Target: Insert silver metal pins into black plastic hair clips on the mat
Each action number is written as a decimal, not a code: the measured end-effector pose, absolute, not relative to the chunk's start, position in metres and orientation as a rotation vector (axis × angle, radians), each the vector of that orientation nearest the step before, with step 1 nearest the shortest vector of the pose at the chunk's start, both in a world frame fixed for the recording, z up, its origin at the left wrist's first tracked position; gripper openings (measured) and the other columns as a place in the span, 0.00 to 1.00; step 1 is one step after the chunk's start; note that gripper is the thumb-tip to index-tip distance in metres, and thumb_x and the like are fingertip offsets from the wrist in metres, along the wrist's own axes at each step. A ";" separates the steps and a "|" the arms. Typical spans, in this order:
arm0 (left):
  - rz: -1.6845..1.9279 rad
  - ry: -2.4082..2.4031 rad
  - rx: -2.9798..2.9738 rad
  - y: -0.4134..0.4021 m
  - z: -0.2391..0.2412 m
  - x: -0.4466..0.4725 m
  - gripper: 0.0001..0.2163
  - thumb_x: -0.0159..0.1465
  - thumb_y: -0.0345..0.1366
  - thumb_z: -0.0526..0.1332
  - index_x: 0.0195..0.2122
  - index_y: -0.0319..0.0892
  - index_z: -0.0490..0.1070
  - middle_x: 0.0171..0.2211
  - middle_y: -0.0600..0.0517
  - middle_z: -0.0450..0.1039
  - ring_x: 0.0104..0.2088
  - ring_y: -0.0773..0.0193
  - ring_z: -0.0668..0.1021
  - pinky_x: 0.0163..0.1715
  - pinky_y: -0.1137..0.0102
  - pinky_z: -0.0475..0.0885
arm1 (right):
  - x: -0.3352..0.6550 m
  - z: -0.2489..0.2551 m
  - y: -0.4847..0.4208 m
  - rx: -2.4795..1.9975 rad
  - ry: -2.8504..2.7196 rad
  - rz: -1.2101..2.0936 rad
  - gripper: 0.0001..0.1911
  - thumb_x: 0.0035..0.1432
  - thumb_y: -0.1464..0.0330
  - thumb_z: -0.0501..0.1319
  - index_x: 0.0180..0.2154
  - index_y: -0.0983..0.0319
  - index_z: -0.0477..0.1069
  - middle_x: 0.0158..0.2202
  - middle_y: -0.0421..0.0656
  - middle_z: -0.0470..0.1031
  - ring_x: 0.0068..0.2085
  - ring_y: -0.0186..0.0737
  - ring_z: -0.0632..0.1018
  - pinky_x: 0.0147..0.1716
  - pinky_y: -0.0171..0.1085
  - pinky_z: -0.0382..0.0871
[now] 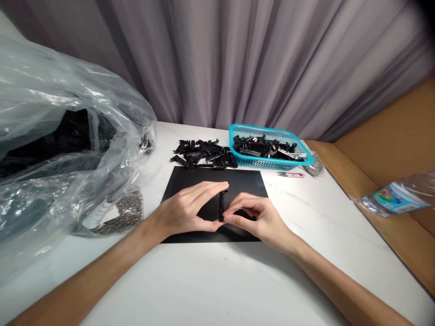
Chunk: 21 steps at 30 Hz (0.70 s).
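The left hand [185, 208] is curled around a narrow black plastic piece [222, 201], pinching it upright between the thumb at its lower end and the fingertips at its top, just above the black mat [190, 179] on the white table [204, 280]. The right hand [258, 217] is loosely closed, thumb and forefinger nipping a thin metal pin [238, 208] that lies level and points toward the side of the plastic piece; whether its tip touches the piece cannot be told. Both hands rest low over the near half of the mat, almost meeting at the piece. Beyond the mat's far edge lies a loose pile of black plastic parts [204, 154], and just to its right stands a teal basket [238, 129] holding more of the same. Pink thread snips [292, 174] lie in front of the basket. At the left a large clear plastic bag [68, 136] sags open with dark parts inside, and a heap of small metal bits [131, 210] sits at its foot. A water bottle [401, 194] lies at the right edge
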<state>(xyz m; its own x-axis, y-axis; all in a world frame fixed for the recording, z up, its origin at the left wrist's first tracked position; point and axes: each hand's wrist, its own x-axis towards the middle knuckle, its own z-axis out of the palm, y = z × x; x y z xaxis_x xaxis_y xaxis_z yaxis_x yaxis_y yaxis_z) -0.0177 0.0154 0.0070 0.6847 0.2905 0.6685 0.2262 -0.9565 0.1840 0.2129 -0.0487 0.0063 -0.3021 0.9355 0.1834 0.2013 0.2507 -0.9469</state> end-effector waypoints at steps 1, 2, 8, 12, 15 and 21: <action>1.135 0.422 2.811 0.016 0.007 -0.018 0.33 0.60 0.34 0.71 0.66 0.42 0.64 0.55 0.42 0.79 0.53 0.50 0.83 0.56 0.57 0.81 | 0.213 0.006 -0.049 -1.059 -1.713 1.105 0.10 0.62 0.58 0.70 0.36 0.57 0.84 0.36 0.44 0.81 0.38 0.42 0.77 0.35 0.40 0.68; 1.131 0.418 2.822 0.016 0.007 -0.018 0.34 0.60 0.34 0.71 0.67 0.42 0.63 0.55 0.42 0.79 0.53 0.50 0.83 0.55 0.57 0.82 | 0.214 0.006 -0.049 -1.055 -1.735 1.097 0.10 0.62 0.58 0.69 0.36 0.57 0.84 0.36 0.44 0.81 0.38 0.42 0.77 0.36 0.41 0.68; 1.122 0.417 2.885 0.017 0.008 -0.019 0.33 0.62 0.35 0.70 0.67 0.40 0.62 0.54 0.41 0.80 0.52 0.50 0.84 0.54 0.57 0.82 | 0.217 0.004 -0.046 -1.043 -1.874 1.028 0.07 0.65 0.61 0.69 0.38 0.56 0.84 0.37 0.42 0.82 0.38 0.42 0.76 0.39 0.42 0.65; 1.118 0.439 2.914 0.017 0.008 -0.018 0.32 0.62 0.36 0.70 0.66 0.39 0.64 0.52 0.40 0.81 0.49 0.51 0.85 0.51 0.60 0.83 | 0.218 0.005 -0.047 -1.057 -1.931 0.967 0.07 0.66 0.61 0.68 0.38 0.55 0.83 0.38 0.41 0.82 0.37 0.41 0.74 0.39 0.42 0.63; 1.113 0.488 2.884 0.016 0.008 -0.018 0.32 0.61 0.38 0.70 0.65 0.40 0.64 0.53 0.41 0.81 0.50 0.51 0.85 0.52 0.60 0.83 | 0.219 0.008 -0.049 -1.050 -1.937 0.955 0.07 0.67 0.61 0.67 0.38 0.55 0.83 0.38 0.42 0.82 0.38 0.42 0.75 0.36 0.41 0.63; 1.107 0.465 2.879 0.017 0.006 -0.018 0.32 0.61 0.36 0.70 0.66 0.39 0.64 0.53 0.41 0.80 0.50 0.51 0.84 0.52 0.61 0.82 | 0.218 0.008 -0.050 -1.050 -1.960 0.906 0.07 0.67 0.62 0.66 0.38 0.56 0.82 0.38 0.42 0.81 0.37 0.41 0.75 0.36 0.41 0.64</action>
<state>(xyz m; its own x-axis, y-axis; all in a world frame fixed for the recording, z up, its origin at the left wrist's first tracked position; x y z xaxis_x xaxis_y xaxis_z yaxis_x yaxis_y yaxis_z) -0.0184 0.0166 0.0059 0.7037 0.2829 0.6517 0.2671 -0.9554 0.1263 0.2175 -0.0502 0.0084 -0.4059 0.8751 0.2634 0.3661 0.4198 -0.8305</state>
